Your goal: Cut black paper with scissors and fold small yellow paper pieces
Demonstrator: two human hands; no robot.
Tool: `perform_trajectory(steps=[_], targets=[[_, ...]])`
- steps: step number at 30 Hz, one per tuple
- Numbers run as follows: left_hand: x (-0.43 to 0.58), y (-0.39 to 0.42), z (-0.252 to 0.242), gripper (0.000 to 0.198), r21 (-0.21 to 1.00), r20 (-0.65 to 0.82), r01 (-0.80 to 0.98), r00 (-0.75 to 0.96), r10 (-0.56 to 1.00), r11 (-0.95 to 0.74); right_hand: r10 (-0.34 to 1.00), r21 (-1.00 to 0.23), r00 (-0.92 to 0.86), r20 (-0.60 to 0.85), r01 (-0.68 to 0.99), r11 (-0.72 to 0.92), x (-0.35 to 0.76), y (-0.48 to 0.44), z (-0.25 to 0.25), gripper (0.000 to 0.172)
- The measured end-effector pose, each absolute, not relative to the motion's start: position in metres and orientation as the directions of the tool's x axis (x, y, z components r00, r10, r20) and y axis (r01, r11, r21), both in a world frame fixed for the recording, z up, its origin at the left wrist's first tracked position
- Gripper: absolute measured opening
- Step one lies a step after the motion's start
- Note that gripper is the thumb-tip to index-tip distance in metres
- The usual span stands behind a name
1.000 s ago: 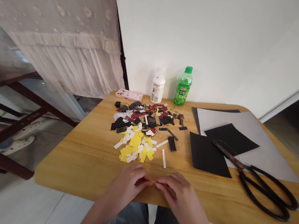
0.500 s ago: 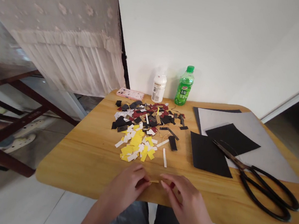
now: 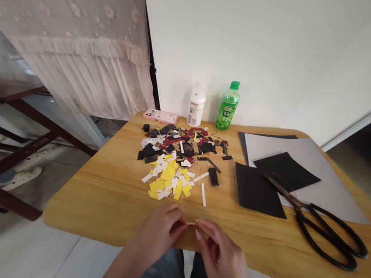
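A wood-grain table (image 3: 104,196) with rounded corners carries, at its far edge, a pink-cased phone (image 3: 160,116) lying flat, an upright white bottle (image 3: 195,112) and a green tea bottle (image 3: 227,110). Multicoloured paper scraps (image 3: 169,172) spread mid-table; rightward lie grey paper (image 3: 327,183), black pieces (image 3: 256,191) and black-handled scissors (image 3: 298,204).

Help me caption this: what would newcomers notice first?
A heap of small scraps, yellow and white in front, fills the middle. Large scissors lie at the right, and a green bottle stands at the back. In the foreground, the left hand pinches a thin strip.
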State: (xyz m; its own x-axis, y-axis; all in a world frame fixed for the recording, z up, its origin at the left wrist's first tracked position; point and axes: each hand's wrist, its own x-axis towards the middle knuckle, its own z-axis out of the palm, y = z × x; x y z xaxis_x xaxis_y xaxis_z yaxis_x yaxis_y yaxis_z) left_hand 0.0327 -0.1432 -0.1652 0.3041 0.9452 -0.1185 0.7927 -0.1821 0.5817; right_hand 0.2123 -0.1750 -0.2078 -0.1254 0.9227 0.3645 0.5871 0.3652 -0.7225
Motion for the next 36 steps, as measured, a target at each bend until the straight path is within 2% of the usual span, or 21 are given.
perform_trajectory(steps=[3,5,8,10,12,14,15,17,19,22,30,33,36], targets=[[0.033,-0.144,-0.164,0.010,0.600,-0.113,0.780,0.303,0.946,-0.178,0.874,-0.619,-0.161,0.459,0.648,0.445,0.214,-0.167,-0.203,0.031],[0.032,-0.145,-0.163,0.011,0.615,-0.094,0.766,0.307,0.947,-0.187,0.852,-0.592,-0.189,0.487,0.646,0.482,0.216,-0.162,-0.200,0.034],[0.028,-0.149,-0.157,0.010,0.673,-0.022,0.705,0.320,0.947,-0.223,0.867,-0.693,-0.248,0.432,0.523,0.496,0.219,-0.160,-0.196,0.024],[0.025,-0.153,-0.152,0.009,0.758,0.064,0.592,0.350,0.934,-0.274,0.932,-0.862,-0.208,0.297,0.362,0.356,0.221,-0.161,-0.191,0.016],[0.023,-0.156,-0.147,0.008,0.853,0.164,0.409,0.380,0.910,-0.324,0.986,-0.992,-0.146,0.075,0.086,0.089,0.220,-0.163,-0.183,0.018],[0.025,-0.159,-0.145,0.019,0.927,0.254,0.168,0.381,0.889,-0.337,0.975,-0.958,-0.180,-0.129,-0.231,-0.170,0.218,-0.165,-0.174,0.035],[0.027,-0.160,-0.145,0.026,0.945,0.283,0.051,0.375,0.883,-0.324,0.953,-0.897,-0.240,-0.185,-0.354,-0.263,0.216,-0.165,-0.170,0.043],[0.034,-0.161,-0.147,0.033,0.952,0.306,-0.133,0.363,0.880,-0.276,0.904,-0.781,-0.368,-0.218,-0.489,-0.388,0.212,-0.165,-0.164,0.054],[0.042,-0.161,-0.148,0.031,0.945,0.306,-0.224,0.357,0.882,-0.237,0.871,-0.716,-0.442,-0.213,-0.537,-0.447,0.210,-0.165,-0.161,0.060],[0.051,-0.161,-0.148,0.027,0.933,0.312,-0.285,0.342,0.886,-0.219,0.856,-0.693,-0.467,-0.221,-0.543,-0.474,0.209,-0.166,-0.162,0.067],[0.057,-0.163,-0.154,0.021,0.922,0.330,-0.265,0.168,0.929,-0.280,0.862,-0.683,-0.436,-0.256,-0.550,-0.481,0.208,-0.166,-0.156,0.065],[0.066,-0.164,-0.162,0.017,0.867,0.319,-0.431,0.100,0.942,-0.248,0.867,-0.652,-0.429,-0.253,-0.586,-0.480,0.205,-0.166,-0.148,0.063],[0.077,-0.165,-0.163,0.017,0.734,0.150,-0.676,0.065,0.986,-0.067,0.892,-0.667,-0.388,-0.234,-0.604,-0.437,0.202,-0.169,-0.144,0.055]])
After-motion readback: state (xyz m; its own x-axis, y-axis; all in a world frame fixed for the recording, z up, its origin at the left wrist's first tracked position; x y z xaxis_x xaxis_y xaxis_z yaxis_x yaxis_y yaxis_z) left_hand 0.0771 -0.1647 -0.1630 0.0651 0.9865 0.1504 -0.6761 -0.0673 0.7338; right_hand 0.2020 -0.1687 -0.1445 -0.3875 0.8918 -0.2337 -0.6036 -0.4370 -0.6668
